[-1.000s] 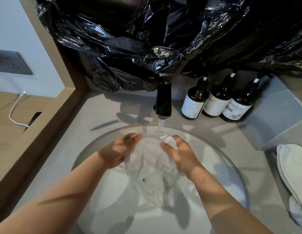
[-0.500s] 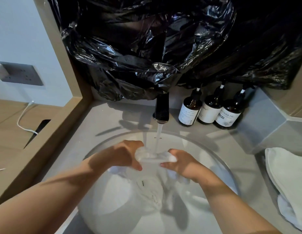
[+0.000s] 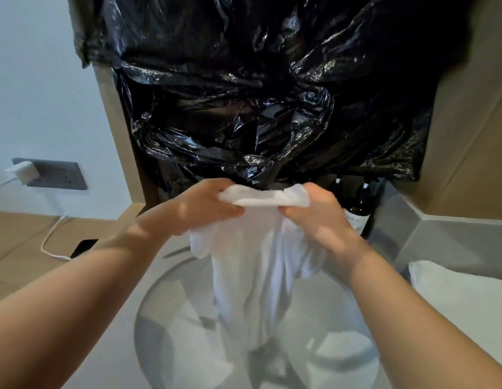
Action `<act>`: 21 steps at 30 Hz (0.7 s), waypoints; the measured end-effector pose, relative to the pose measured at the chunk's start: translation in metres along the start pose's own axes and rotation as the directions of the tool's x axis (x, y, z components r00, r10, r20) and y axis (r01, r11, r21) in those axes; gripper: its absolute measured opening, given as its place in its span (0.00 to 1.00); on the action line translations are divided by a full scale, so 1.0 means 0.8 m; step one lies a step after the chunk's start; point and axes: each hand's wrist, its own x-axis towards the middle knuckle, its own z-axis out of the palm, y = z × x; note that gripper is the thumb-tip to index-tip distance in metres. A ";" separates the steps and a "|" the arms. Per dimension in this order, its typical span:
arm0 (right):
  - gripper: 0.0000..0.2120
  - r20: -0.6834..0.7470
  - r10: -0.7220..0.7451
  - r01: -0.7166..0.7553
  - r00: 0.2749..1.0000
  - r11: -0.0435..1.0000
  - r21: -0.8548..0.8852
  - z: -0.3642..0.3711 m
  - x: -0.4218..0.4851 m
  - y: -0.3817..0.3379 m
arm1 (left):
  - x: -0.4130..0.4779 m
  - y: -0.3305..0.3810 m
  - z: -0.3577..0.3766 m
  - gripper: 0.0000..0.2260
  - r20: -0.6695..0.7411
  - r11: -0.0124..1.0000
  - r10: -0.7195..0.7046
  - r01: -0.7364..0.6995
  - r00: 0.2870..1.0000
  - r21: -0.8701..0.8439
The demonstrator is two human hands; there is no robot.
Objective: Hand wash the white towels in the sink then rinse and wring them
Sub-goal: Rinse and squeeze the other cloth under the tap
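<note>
Centre frame: left hand (image 3: 204, 204) and right hand (image 3: 317, 217) both grip white towel (image 3: 255, 265) by its top edge. It hangs over the sink (image 3: 160, 304), likely to drain.

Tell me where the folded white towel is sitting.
In the head view the folded white towel lies at the right edge, on the grey counter right of the sink, just past the right hand.

Left hand (image 3: 199, 209): bare, no glove, no ring to see.
Right hand (image 3: 318, 220): bare, no glove, no ring to see.
Left forearm (image 3: 75, 299): uncovered up to the picture edge, no sleeve, no watch or band at the wrist.
Right forearm (image 3: 407, 313): uncovered as well, no sleeve, wrist plain.
Fingernails: short as far as visible, a little blurred.
</note>
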 end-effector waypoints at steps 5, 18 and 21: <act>0.10 -0.094 -0.076 0.099 0.993 0.957 0.273 -0.024 0.013 -0.056 | -0.001 0.054 -0.037 0.08 -0.076 0.959 0.088 -0.105 0.993 -0.262; 0.11 -0.351 -0.252 0.356 0.902 0.894 0.274 -0.074 0.050 -0.162 | -0.006 0.143 -0.090 0.10 -0.409 0.916 0.236 -0.342 0.882 -0.209; 0.11 -0.279 -0.213 0.293 0.937 0.911 0.289 -0.072 0.045 -0.147 | -0.005 0.138 -0.083 0.10 -0.353 0.938 0.225 -0.300 0.908 -0.175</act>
